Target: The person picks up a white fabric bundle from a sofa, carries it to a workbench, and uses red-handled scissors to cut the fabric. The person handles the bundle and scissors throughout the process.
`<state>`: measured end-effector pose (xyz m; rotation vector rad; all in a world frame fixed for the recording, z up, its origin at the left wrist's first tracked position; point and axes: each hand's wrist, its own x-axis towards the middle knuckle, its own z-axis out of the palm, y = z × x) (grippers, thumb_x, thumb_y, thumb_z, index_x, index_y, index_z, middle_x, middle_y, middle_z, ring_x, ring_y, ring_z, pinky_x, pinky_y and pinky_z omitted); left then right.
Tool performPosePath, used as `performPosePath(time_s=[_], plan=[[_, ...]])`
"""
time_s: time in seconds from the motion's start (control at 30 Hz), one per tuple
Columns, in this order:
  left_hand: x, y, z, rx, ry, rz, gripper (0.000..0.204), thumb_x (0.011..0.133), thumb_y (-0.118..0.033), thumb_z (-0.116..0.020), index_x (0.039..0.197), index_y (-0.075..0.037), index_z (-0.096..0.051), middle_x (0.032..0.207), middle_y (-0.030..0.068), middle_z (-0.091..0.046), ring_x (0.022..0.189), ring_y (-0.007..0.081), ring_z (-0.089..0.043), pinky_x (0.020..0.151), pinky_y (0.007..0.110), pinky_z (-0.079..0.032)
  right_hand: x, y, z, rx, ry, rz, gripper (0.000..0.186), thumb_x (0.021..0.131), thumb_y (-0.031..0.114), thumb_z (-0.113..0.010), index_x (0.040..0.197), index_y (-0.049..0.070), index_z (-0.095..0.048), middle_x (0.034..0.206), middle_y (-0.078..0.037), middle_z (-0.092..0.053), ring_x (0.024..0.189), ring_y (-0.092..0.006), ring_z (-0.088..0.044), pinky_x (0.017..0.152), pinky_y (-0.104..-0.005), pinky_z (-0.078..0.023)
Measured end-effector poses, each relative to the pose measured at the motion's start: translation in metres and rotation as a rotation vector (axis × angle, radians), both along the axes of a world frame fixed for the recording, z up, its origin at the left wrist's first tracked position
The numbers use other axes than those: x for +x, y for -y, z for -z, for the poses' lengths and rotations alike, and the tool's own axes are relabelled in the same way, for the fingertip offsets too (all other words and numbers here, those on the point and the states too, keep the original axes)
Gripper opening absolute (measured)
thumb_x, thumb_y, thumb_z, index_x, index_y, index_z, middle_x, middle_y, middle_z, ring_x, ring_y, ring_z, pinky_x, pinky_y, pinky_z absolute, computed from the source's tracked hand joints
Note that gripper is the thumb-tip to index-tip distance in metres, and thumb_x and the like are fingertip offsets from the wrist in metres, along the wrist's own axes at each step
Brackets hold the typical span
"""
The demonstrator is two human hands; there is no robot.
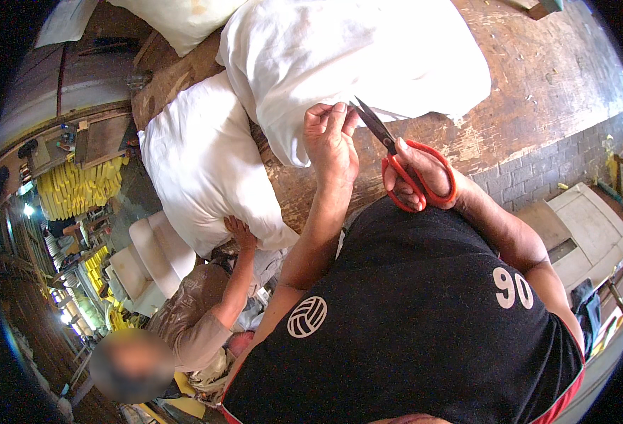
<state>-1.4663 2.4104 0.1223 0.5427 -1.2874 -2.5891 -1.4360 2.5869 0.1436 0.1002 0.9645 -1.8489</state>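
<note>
One pair red-handled scissors point(381, 133): in my right hand point(430, 168), fingers curled around the handles. My left hand point(334, 150): fingertips pinched together near the tip, contents unclear. White pillow point(368, 60): on scuffed wooden table point(544, 81).

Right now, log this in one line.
right hand: red-handled scissors, blades slightly parted; left hand: fingers pinched near blade tips, contents unclear; larger white cushion: on wooden table; co-worker's hand: on smaller cushion
</note>
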Motion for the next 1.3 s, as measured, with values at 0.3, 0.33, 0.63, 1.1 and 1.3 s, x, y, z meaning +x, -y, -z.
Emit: performPosePath(time_s=[0.3,0.33,0.63,1.1,1.3], plan=[[-0.003,-0.001,-0.001,-0.007,0.028,-0.015,0.015,0.087,-0.001,-0.062,0.097,-0.007,-0.053,0.094,0.0066,-0.060,0.086,0.0166,-0.061,0.077,0.032,-0.054,-0.001,-0.001,-0.001,-0.009,0.028,0.007,0.067,0.097,0.058,-0.031,0.076,0.001,-0.059,0.047,-0.003,-0.046,0.035,-0.0123,-0.044,0.034,-0.0243,-0.037],[-0.003,-0.001,-0.001,-0.009,0.034,-0.019,0.018,0.086,-0.001,-0.064,0.097,-0.007,-0.051,0.094,0.0068,-0.059,0.086,0.0176,-0.061,0.076,0.032,-0.054,0.000,-0.001,0.001,-0.010,0.037,0.007,0.067,0.097,0.059,-0.031,0.076,0.001,-0.059,0.047,-0.003,-0.046,0.035,-0.0124,-0.044,0.034,-0.0243,-0.037],[-0.001,-0.002,-0.002,-0.007,0.028,-0.013,0.015,0.086,-0.001,-0.063,0.097,-0.007,-0.054,0.092,0.0066,-0.061,0.085,0.0170,-0.062,0.076,0.032,-0.054,-0.001,0.002,0.002,0.025,0.023,0.031,0.068,0.097,0.058,-0.029,0.075,0.001,-0.058,0.046,-0.003,-0.046,0.034,-0.0123,-0.044,0.033,-0.0245,-0.037],[0.003,-0.004,-0.007,0.011,0.038,-0.013,0.012,0.089,-0.002,-0.061,0.097,-0.006,-0.052,0.092,0.0066,-0.060,0.083,0.0183,-0.063,0.078,0.035,-0.057,-0.014,-0.001,-0.009,0.552,-0.456,0.301,0.035,0.092,0.039,-0.058,0.084,0.005,-0.058,0.058,0.002,-0.049,0.048,-0.0065,-0.046,0.044,-0.0226,-0.034],[0.006,-0.001,-0.004,0.014,0.051,0.039,0.013,0.088,-0.004,-0.062,0.097,-0.005,-0.051,0.092,0.0080,-0.061,0.084,0.0185,-0.064,0.079,0.035,-0.058,-0.022,0.008,-0.012,0.569,-0.606,0.420,0.024,0.085,0.016,-0.068,0.102,0.001,-0.061,0.090,-0.007,-0.063,0.089,-0.0132,-0.059,0.081,-0.0302,-0.048]])
